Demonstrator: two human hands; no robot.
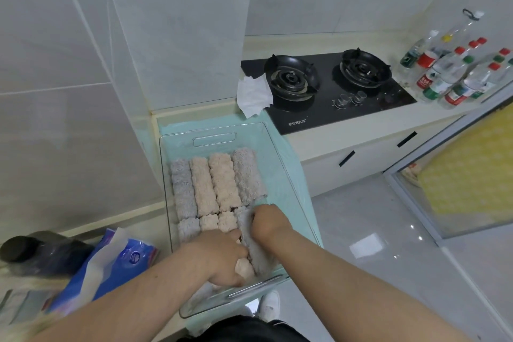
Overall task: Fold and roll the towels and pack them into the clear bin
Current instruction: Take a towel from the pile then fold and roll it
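Nearly packed: the last rolls are going into the near row of the clear bin.

The clear bin (280, 153), rigid plastic with a slotted handle, sits on the tabletop (333, 144) left of the hob (333, 91). Four fluffy rolled towels (219, 183), grey and pink, fill its far row. In the near row, the left hand (222, 255) grips a pink roll (244, 269) and the right hand (268, 221) curls over a grey roll (259, 255) just beside it. Only seating these seems left.

Left hand (222, 257) grips pink roll (244, 269), right hand (268, 221) grey roll (259, 257), inside bin (213, 127).
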